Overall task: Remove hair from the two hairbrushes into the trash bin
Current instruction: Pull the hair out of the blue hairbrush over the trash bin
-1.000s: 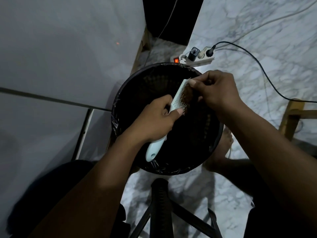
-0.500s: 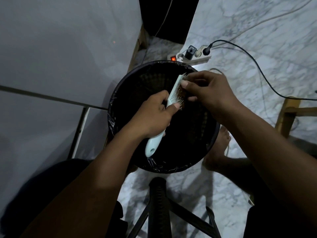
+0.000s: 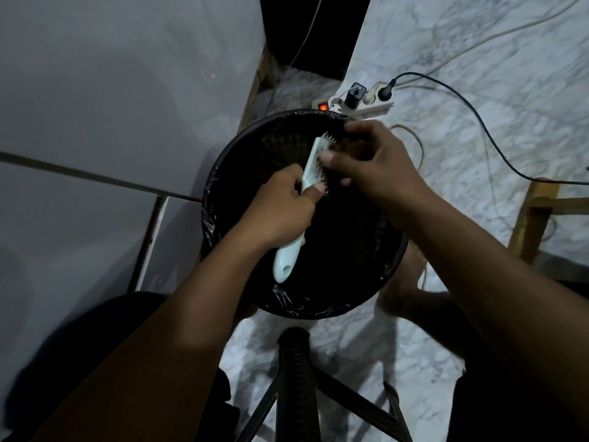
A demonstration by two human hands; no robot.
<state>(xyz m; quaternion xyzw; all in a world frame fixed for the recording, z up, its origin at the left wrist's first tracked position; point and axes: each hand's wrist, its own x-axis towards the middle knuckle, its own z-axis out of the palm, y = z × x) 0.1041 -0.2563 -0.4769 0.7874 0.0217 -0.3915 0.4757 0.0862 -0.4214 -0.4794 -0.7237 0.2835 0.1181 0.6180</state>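
Observation:
A round black trash bin lined with a black plastic bag stands on the marble floor below me. Over its opening my left hand grips a pale mint hairbrush by the neck, handle pointing back toward me, bristles facing right. My right hand lies against the bristle side near the head, thumb and fingers pinched on a dark brownish tuft of hair caught in the bristles. Only one hairbrush is visible.
A white power strip with a lit red switch and plugged cables lies beyond the bin. A black cable runs right across the floor. A wooden frame stands at right, a grey wall at left, a black stool leg and bare foot near me.
My right hand has slid from the tip of the brush down along the bristles toward my left thumb. The brush stays over the bin in my left hand.

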